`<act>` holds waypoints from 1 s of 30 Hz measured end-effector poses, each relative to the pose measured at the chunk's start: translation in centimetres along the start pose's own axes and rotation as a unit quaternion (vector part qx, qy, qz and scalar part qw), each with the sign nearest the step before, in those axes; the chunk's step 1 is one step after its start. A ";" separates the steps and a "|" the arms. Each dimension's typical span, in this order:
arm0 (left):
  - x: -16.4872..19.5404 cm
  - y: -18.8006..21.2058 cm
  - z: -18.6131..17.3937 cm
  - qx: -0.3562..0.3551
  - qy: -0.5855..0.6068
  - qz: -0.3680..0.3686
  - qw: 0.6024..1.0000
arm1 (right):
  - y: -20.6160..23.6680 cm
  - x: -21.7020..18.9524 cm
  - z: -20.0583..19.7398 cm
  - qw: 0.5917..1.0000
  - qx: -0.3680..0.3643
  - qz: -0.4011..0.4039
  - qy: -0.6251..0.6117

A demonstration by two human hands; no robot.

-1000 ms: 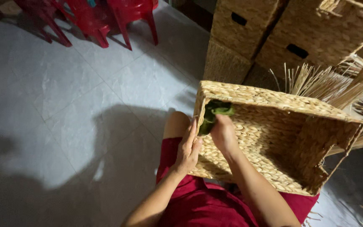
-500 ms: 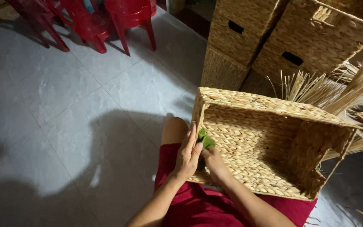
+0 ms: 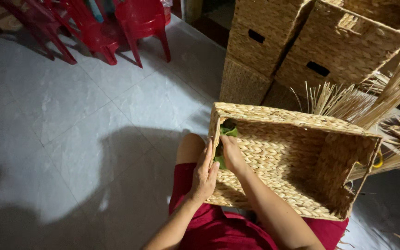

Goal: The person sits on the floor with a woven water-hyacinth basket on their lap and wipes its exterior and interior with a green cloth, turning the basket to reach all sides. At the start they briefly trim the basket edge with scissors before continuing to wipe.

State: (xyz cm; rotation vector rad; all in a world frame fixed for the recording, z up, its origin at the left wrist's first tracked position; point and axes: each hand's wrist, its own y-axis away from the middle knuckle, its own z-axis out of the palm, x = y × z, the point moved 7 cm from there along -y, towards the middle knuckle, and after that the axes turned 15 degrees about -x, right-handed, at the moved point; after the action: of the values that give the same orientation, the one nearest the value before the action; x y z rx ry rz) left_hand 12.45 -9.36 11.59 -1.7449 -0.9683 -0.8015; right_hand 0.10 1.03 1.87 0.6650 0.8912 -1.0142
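My left hand (image 3: 204,175) lies open and flat, fingers extended, against the outer wall of the woven basket (image 3: 297,121) resting on my lap. My right hand (image 3: 230,150) reaches inside the basket, fingers closed around a green cloth (image 3: 229,131) pressed against the inner wall near the corner. Beyond the basket, loose straw stalks (image 3: 348,99) fan out beside stacked woven baskets (image 3: 311,41). Grey floor tiles (image 3: 70,120) extend to red plastic chairs (image 3: 116,28) at the far side.
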 end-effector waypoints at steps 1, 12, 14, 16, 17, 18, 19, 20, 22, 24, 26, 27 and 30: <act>0.1 0.0 0.0 0.001 -0.003 0.007 1.000 | 0.5 0.7 -0.4 1.000 0.001 0.020 0.021; 0.3 -0.3 0.0 -0.002 0.012 0.004 1.000 | 7.8 6.7 -2.3 0.973 0.026 0.211 0.086; 0.3 -0.3 -0.2 0.001 0.007 0.007 1.000 | 8.3 6.0 -2.2 0.957 0.017 0.195 0.213; 0.2 -0.3 -0.1 -0.001 0.006 0.005 1.000 | 8.3 4.8 -2.0 0.961 0.018 0.180 0.209; 0.2 -0.3 -0.1 -0.001 0.007 0.006 1.000 | 7.9 4.1 -1.9 0.974 0.022 0.171 0.146; 0.1 -0.3 -0.1 -0.001 0.009 0.006 1.000 | 7.3 3.1 -1.7 0.983 0.025 0.162 0.083; 0.0 -0.3 -0.1 -0.004 0.010 0.004 1.000 | 6.4 1.6 -1.3 0.992 0.017 0.115 0.053; -0.1 -0.2 0.0 -0.007 0.012 0.002 1.000 | 5.5 0.0 -1.1 0.997 0.010 0.068 0.022; -0.1 -0.1 0.1 -0.007 0.005 0.006 1.000 | 3.2 -3.0 -0.7 0.999 -0.021 -0.004 -0.043; 0.1 0.0 0.0 -0.002 -0.012 0.016 1.000 | 0.8 -4.6 -0.4 0.990 -0.069 -0.054 -0.111; 0.2 0.1 0.0 -0.001 -0.021 0.022 1.000 | -0.7 -2.8 -0.1 0.994 -0.049 -0.024 -0.099; 0.2 0.1 0.0 -0.001 -0.025 0.026 0.999 | -1.6 -1.7 0.0 0.995 -0.040 -0.009 -0.092; -0.1 0.1 0.0 0.000 0.012 0.008 1.000 | -0.3 0.1 -1.4 0.994 0.071 -0.019 0.085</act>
State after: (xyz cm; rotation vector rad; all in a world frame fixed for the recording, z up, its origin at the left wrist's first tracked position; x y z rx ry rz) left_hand 12.47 -9.42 11.45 -1.7370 -0.9380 -0.8109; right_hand -0.60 2.00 1.03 0.8667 0.9901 -1.0737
